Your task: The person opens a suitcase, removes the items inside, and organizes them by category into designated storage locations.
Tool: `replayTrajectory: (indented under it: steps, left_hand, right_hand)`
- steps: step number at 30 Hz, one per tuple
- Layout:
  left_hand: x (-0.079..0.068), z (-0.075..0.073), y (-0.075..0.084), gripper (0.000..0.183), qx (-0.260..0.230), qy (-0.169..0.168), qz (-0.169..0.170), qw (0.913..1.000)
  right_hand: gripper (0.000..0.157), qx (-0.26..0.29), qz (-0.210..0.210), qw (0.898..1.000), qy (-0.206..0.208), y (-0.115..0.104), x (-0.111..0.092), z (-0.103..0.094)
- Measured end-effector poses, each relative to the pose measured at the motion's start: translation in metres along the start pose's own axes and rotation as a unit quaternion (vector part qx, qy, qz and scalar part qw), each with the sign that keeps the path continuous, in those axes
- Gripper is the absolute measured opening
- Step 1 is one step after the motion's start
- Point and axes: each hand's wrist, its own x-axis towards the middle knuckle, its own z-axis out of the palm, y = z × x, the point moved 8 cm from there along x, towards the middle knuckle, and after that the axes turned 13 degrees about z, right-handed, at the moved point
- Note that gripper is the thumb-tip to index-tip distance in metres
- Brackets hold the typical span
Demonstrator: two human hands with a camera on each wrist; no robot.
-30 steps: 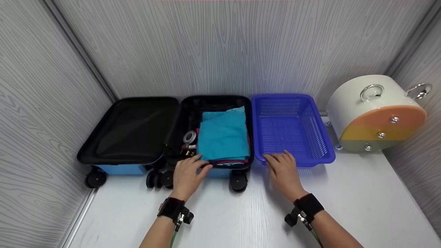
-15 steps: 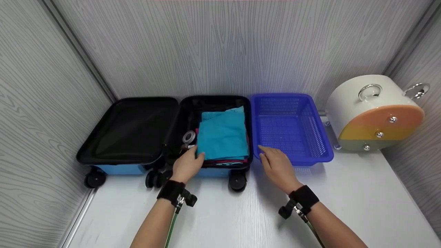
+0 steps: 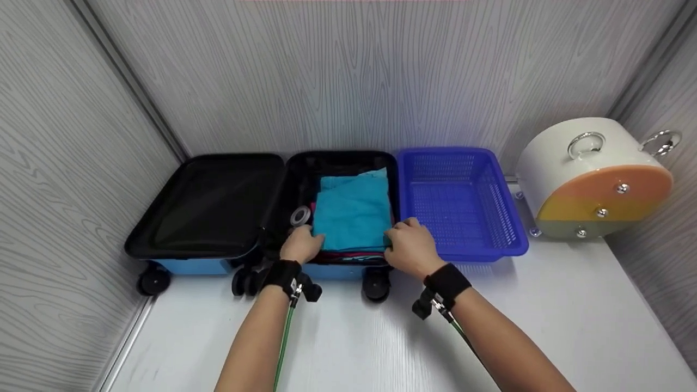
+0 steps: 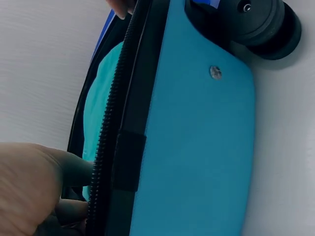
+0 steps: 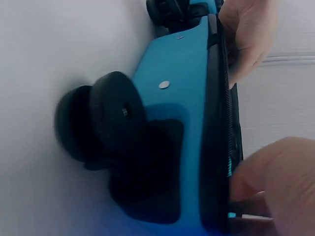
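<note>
A folded turquoise cloth (image 3: 353, 212) lies on top of a stack of folded fabric in the right half of an open blue suitcase (image 3: 333, 272). Red and patterned edges show beneath it. My left hand (image 3: 301, 245) grips the cloth's left front edge, its fingertips hidden inside the suitcase. At the right front corner my right hand (image 3: 412, 247) pinches the cloth. In the left wrist view, thumb and fingers of the left hand (image 4: 34, 189) bend over the zipped rim. The right wrist view has the right hand (image 5: 283, 184) low at the rim, fingertips partly hidden.
A roll of tape (image 3: 300, 215) sits left of the cloth. The suitcase's other half (image 3: 212, 201) lies open at left. A blue plastic basket (image 3: 514, 251) stands against its right side. Farther right is a round white case (image 3: 561, 147) with an orange, yellow and green front.
My right hand has moved left from the basket's rim to the cloth's right front corner. My left hand has shifted from the suitcase's front rim to the cloth's left edge. The cloth has barely moved.
</note>
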Motion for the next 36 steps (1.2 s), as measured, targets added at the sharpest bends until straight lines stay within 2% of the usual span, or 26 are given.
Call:
replayTrajectory:
  steps: [3,5,8,10,11,13,17,19,21,23,26,27,28,30,31,33,35,36]
  left_hand:
    - [0.003,0.000,-0.001,0.055,-0.006,0.000,-0.008,0.9999]
    - [0.004,0.000,-0.002,0.054,-0.013,0.009,-0.013,0.9998]
    - [0.006,-0.001,-0.004,0.034,-0.025,0.024,-0.017,0.9993]
    - [0.007,0.000,-0.004,0.021,-0.036,0.029,-0.018,0.9988]
    - [0.008,0.000,-0.004,0.023,-0.044,0.029,-0.017,0.9984]
    - [0.009,0.001,-0.003,0.032,-0.061,0.028,-0.018,0.9976]
    - [0.009,0.003,-0.001,0.026,-0.104,0.029,-0.030,0.9937]
    - [0.008,0.004,0.000,0.040,-0.136,0.027,-0.037,0.9896]
    - [0.008,0.006,0.000,0.057,-0.179,0.026,-0.041,0.9826]
    - [0.008,0.008,0.001,0.064,-0.240,0.028,-0.043,0.9695]
    - [0.009,0.009,0.003,0.063,-0.340,0.041,-0.040,0.9386]
    - [0.009,0.009,0.003,0.063,-0.367,0.047,-0.038,0.9283]
    - [0.010,0.009,0.003,0.062,-0.390,0.050,-0.035,0.9190]
    - [0.010,0.007,0.004,0.061,-0.410,0.056,-0.025,0.9101]
    - [0.009,0.006,0.005,0.061,-0.411,0.057,-0.020,0.9098]
    - [0.008,0.005,0.006,0.062,-0.397,0.053,-0.013,0.9161]
    - [0.007,0.004,0.006,0.064,-0.374,0.047,-0.010,0.9263]
    - [0.006,0.003,0.006,0.066,-0.359,0.043,-0.011,0.9324]
  right_hand:
    - [0.016,-0.030,0.021,0.999,-0.026,-0.004,0.008,0.001]
    - [0.017,-0.048,0.032,0.998,-0.039,-0.006,0.012,0.003]
    - [0.015,-0.083,0.023,0.996,-0.037,-0.011,0.017,0.008]
    - [0.007,-0.105,0.007,0.994,-0.022,-0.013,0.019,0.012]
    - [0.005,-0.114,-0.003,0.993,-0.009,-0.014,0.019,0.013]
    - [0.011,-0.123,-0.022,0.992,0.025,-0.016,0.018,0.013]
    - [0.020,-0.108,-0.043,0.990,0.086,-0.019,0.015,0.010]
    - [0.019,-0.088,-0.036,0.991,0.098,-0.020,0.015,0.009]
    - [0.015,-0.057,-0.018,0.994,0.094,-0.020,0.017,0.008]
    - [0.013,-0.018,0.005,0.997,0.078,-0.019,0.019,0.007]
    - [0.016,0.083,0.051,0.995,0.020,-0.015,0.023,0.007]
    - [0.018,0.129,0.070,0.989,-0.008,-0.014,0.025,0.009]
    - [0.020,0.178,0.095,0.979,-0.036,-0.011,0.025,0.011]
    - [0.024,0.282,0.152,0.944,-0.081,-0.004,0.026,0.016]
    - [0.027,0.329,0.182,0.922,-0.092,0.000,0.026,0.018]
    - [0.031,0.406,0.224,0.881,-0.092,0.007,0.026,0.020]
    - [0.031,0.456,0.245,0.853,-0.068,0.012,0.026,0.019]
    - [0.031,0.473,0.251,0.843,-0.058,0.014,0.027,0.019]
